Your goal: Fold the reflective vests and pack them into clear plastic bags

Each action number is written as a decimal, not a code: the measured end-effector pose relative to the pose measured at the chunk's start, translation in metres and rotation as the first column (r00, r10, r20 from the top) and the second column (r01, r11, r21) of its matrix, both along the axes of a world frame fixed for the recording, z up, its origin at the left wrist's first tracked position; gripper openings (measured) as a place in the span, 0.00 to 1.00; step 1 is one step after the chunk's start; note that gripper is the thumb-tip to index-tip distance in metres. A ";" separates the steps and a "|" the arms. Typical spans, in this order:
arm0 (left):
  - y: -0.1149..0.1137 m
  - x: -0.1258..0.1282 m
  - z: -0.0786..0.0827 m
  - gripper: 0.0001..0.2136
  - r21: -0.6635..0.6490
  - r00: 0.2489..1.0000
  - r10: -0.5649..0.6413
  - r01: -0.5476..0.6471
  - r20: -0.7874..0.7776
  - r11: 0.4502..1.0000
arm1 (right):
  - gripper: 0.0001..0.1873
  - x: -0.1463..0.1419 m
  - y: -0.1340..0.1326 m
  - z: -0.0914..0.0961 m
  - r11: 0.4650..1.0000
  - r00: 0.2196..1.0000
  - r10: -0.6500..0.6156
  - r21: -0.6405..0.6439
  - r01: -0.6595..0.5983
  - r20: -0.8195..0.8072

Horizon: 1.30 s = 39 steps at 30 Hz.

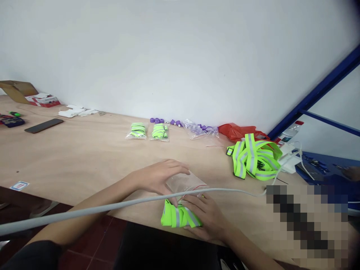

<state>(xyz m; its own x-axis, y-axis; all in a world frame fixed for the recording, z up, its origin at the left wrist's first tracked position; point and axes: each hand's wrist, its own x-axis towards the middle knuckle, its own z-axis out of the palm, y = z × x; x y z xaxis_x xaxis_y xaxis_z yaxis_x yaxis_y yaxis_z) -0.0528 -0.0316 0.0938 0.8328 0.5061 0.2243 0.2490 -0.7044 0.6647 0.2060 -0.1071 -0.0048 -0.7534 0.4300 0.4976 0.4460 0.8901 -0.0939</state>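
Note:
A folded neon-yellow reflective strap (176,216) with grey stripes lies at the table's front edge. Over its far side is the mouth of a clear zip bag (187,182) with a red seal line. My right hand (206,217) is closed on the strap's right side, fingers on top and thumb at the near edge. Arched over the bag's left side is my left hand (160,178), its thumb reaching down to the strap and its fingers well apart from the thumb. Whether the strap is partly inside the bag, I cannot tell.
Two bagged straps (137,130) lie near the wall, beside purple rolls (157,120) and plastic wrapping (197,129). At right are a heap of loose reflective straps (255,157), a red bag (239,131) and a bottle (292,131). A white cable (112,207) crosses before my hands.

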 end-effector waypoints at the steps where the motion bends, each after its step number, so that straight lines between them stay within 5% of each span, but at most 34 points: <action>1: -0.008 0.004 0.001 0.29 0.058 1.000 0.006 -0.004 -0.024 0.998 | 0.26 0.000 0.000 0.000 1.000 1.000 0.000 0.003 0.000 -0.005; 8: -0.041 0.039 -0.013 0.11 0.438 0.941 0.308 -0.220 -0.141 0.872 | 0.25 -0.003 -0.001 -0.004 0.999 1.000 -0.023 -0.035 0.023 -0.004; 12: -0.033 0.046 -0.018 0.06 0.515 0.910 0.383 -0.256 -0.157 0.818 | 0.26 -0.004 -0.002 -0.002 0.999 1.000 -0.018 -0.038 0.019 0.018; 16: -0.022 0.042 -0.012 0.09 0.461 0.914 0.384 -0.289 -0.127 0.839 | 0.27 -0.003 -0.005 0.001 0.997 0.998 -0.038 -0.059 0.041 0.053; 20: -0.018 0.026 0.001 0.11 0.174 0.969 0.242 -0.229 -0.053 0.958 | 0.28 0.000 -0.007 0.001 0.992 0.994 -0.064 -0.102 0.073 0.094; 23: -0.013 0.014 0.006 0.28 0.059 0.994 0.038 -0.032 -0.106 0.998 | 0.28 0.001 -0.005 0.001 0.990 0.992 -0.046 -0.125 0.061 0.121; 26: -0.002 0.010 0.003 0.43 0.117 0.958 -0.108 0.143 -0.265 0.983 | 0.29 0.002 -0.001 -0.001 0.992 0.996 -0.010 -0.121 0.021 0.090; 30: 0.011 0.018 -0.004 0.47 0.194 0.876 -0.154 0.267 -0.458 0.944 | 0.29 0.004 0.002 -0.002 0.991 0.994 0.054 -0.130 -0.041 0.100; 39: 0.026 0.052 0.003 0.52 0.049 0.785 -0.372 0.453 -0.495 0.890 | 0.32 0.005 -0.003 -0.010 0.990 0.988 0.092 -0.120 -0.077 0.123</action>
